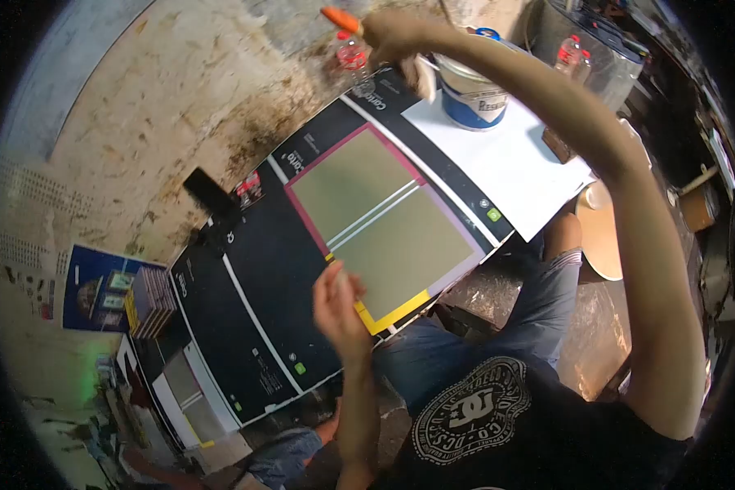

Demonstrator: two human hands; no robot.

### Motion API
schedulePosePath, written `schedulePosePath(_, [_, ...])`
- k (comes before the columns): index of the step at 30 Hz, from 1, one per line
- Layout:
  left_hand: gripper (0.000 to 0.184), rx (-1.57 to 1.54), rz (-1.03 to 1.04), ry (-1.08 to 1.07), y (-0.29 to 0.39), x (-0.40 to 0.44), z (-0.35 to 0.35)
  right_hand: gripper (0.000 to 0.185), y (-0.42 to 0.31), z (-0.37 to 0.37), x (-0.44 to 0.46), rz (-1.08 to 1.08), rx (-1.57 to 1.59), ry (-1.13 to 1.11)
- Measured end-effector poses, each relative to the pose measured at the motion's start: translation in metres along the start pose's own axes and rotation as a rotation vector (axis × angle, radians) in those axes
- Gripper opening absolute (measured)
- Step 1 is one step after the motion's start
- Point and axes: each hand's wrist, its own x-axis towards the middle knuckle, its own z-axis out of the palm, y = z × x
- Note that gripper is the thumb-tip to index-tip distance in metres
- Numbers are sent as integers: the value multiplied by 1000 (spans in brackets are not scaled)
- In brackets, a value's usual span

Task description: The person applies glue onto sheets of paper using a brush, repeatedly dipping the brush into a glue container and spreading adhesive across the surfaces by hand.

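Note:
My right hand [392,37] is raised at the top, closed around an orange-handled brush [340,18]. Its pale end [420,79] hangs beside a white and blue bucket [474,102]. Lower down, my left hand [337,306] has its fingers loosely bent and apart, with nothing seen in it. It hovers by the near left edge of a cover with two grey-green panels [367,184], split by pale strips. Pink, lilac and yellow borders run around the panels. The cover lies on black printed cardboard [261,302].
A white sheet [506,175] lies under the bucket, with a brown block [558,145] on it. A bottle [351,55] stands behind. Leftward are a dark phone-like object [210,192], stacked books [151,302] and a smaller cover [194,400]. Another person's knee [290,457] shows at bottom left.

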Motion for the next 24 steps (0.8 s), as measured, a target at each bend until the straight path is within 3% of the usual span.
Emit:
schedulePosePath(1, [27,-39,2,-31,-26,7,6,28,-37,15,-10,143,152,82])
schedulePosePath(2, [27,8,-19,22,-40,12,15,33,-34,58,2,32,151,168])
schedulePosePath(3, [27,68,-5,49,-56,12,17,36,-64,68,-11,54,346,183])
schedulePosePath(5, [28,187,16,101,-79,11,23,29,-83,131,-9,-36,647,426])
schedulePosePath(6, [28,196,92,118,-74,8,28,30,-101,135,-24,-6,792,405])
schedulePosePath(7, [28,188,74,126,-77,10,28,37,-101,157,-32,4,662,416])
schedulePosePath(8, [28,184,47,136,-82,10,27,37,-93,165,-40,143,640,262])
schedulePosePath(9, [29,177,22,153,-85,8,23,38,-83,170,-49,271,606,103])
schedulePosePath(11, [29,180,29,147,-80,8,22,39,-64,146,-81,431,691,101])
schedulePosePath(13, [29,76,23,195,-78,9,26,33,-49,135,-112,448,720,296])
schedulePosePath(15, [32,8,-42,182,-70,12,17,27,-39,121,-145,525,1039,348])
schedulePosePath(17, [34,-71,-43,180,-60,10,9,24,-76,99,-167,600,1201,509])
schedulePosePath(19, [38,-11,-16,270,-60,5,14,25,-112,104,-179,531,1216,556])
schedulePosePath(22, [40,148,85,353,-73,0,20,24,-161,131,-184,503,1090,386])
schedulePosePath(24, [38,159,-1,320,-64,-3,16,24,-184,136,-187,507,858,227])
